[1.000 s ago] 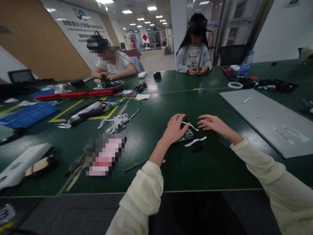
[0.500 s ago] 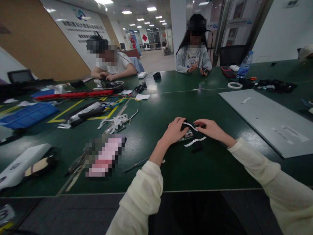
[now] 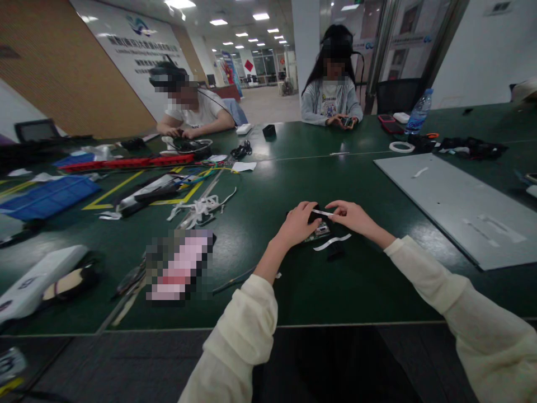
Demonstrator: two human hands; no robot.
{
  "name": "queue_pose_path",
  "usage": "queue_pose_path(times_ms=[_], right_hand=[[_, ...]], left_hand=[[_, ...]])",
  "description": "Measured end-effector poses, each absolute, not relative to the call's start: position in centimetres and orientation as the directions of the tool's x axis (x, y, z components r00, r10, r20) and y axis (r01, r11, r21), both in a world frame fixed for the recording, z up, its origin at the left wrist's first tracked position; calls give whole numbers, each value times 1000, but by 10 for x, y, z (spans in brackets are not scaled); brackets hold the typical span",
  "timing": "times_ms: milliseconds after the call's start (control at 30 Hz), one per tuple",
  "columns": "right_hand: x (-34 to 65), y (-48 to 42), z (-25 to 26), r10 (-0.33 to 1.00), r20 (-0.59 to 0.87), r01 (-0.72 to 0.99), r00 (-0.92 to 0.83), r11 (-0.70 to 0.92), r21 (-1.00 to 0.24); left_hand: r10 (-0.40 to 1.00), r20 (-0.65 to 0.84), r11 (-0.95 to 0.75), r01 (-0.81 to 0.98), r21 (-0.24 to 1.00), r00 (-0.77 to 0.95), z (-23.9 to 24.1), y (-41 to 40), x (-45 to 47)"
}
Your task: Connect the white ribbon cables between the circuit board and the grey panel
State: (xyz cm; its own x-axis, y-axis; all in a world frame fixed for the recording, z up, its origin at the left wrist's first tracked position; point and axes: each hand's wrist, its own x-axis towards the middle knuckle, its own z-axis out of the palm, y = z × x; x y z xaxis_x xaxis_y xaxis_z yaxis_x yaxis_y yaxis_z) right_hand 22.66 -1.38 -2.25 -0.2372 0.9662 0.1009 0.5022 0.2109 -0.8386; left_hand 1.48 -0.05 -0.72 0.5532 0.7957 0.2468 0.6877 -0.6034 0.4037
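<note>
My left hand (image 3: pixel 298 224) is closed over a small circuit board (image 3: pixel 321 229) with a black part at its far side, and hides much of it. A short white strip (image 3: pixel 321 212) runs from the fingers of that hand to my right hand (image 3: pixel 351 218), which pinches the strip's free end between thumb and fingertips. Just in front of the board lies a second, curved white strip (image 3: pixel 333 242) on the green table (image 3: pixel 260 224). A small black piece (image 3: pixel 335 252) lies beside it, its kind too dark to make out.
To the left lie a phone (image 3: pixel 184 266), a tangle of white strips (image 3: pixel 201 208) and a thin cable (image 3: pixel 232 280). A large grey panel (image 3: pixel 453 207) lies on the right, with a tape roll (image 3: pixel 401 147) and a water bottle (image 3: pixel 419 112) behind it. Two people sit across the table.
My right hand has moved a little left, closing on the end of the white strip. That strip, curved before, is now straighter. My left hand has hardly moved.
</note>
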Motion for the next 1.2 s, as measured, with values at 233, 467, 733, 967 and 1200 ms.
queue_pose_path(times_ms=[233,467,733,967,1200], right_hand=[[225,-16,-12,981,167,214,-99,185,-959],[206,-33,1,961,256,-65,-104,251,-966],[178,-53,0,832,343,292,-436,491,-821],[176,-64,4,749,395,530,-531,658,-535],[169,-69,7,711,386,666,-587,696,-269]], left_hand=[[816,230,-574,697,431,530,-11,2,13],[834,264,-551,710,439,484,-21,8,13],[819,282,-571,660,488,500,-25,17,14],[868,338,-493,548,676,364,-27,20,22],[911,267,-400,513,759,315,-36,28,24]])
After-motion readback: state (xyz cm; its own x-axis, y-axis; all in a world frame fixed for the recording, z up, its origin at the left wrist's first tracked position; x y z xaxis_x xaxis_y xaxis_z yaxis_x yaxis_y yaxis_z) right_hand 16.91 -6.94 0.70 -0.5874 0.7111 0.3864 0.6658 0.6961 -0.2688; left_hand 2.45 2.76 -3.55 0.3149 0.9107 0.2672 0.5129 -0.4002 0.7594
